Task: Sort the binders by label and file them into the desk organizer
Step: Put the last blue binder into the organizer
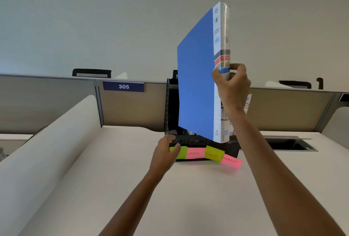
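A blue binder (196, 77) with a white printed spine is held upright in the air above the black mesh desk organizer (171, 111). My right hand (233, 88) grips the binder's spine about halfway up. The binder's lower corner hangs just over the organizer's front. Green and pink sticky labels (205, 155) line the organizer's front edge; one reads ADMIN. My left hand (166, 153) holds the organizer's front left corner, thumb over the leftmost green label.
The organizer stands on a white desk (122, 188) against a beige partition with a "305" sign (123, 86). A curved white divider (49, 149) runs along the left. A cable cut-out (289, 144) opens in the desk at the right.
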A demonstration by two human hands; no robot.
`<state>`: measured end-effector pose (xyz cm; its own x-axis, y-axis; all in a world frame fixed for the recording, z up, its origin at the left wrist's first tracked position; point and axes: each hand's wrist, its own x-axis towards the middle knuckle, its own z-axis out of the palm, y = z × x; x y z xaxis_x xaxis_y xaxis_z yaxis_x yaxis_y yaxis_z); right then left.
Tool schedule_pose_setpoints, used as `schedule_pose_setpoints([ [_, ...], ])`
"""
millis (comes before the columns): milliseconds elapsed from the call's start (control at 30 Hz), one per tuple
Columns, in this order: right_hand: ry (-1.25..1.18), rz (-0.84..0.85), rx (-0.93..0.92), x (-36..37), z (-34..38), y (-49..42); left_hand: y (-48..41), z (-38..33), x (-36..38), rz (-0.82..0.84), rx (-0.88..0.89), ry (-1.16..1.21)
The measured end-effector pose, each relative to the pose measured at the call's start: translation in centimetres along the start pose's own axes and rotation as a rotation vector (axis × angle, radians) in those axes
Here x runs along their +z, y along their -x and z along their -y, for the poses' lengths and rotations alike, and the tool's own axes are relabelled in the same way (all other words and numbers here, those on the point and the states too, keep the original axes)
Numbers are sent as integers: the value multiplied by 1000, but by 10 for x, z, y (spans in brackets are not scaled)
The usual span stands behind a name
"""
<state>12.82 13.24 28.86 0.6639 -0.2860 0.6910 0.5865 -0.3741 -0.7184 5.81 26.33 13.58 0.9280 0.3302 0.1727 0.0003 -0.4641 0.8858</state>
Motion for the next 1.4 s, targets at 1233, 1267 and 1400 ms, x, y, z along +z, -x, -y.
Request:
schedule_pose_setpoints([
  [1233,-296,-116,-128,198,-142,47,-113,107,61,25,256,-683],
  [1267,-293,-126,-132,199,-141,48,-114,109,62,-2,264,-694],
  [1400,-339,-101,-79,196,-142,49,-125,104,63,-125,325,-635],
])
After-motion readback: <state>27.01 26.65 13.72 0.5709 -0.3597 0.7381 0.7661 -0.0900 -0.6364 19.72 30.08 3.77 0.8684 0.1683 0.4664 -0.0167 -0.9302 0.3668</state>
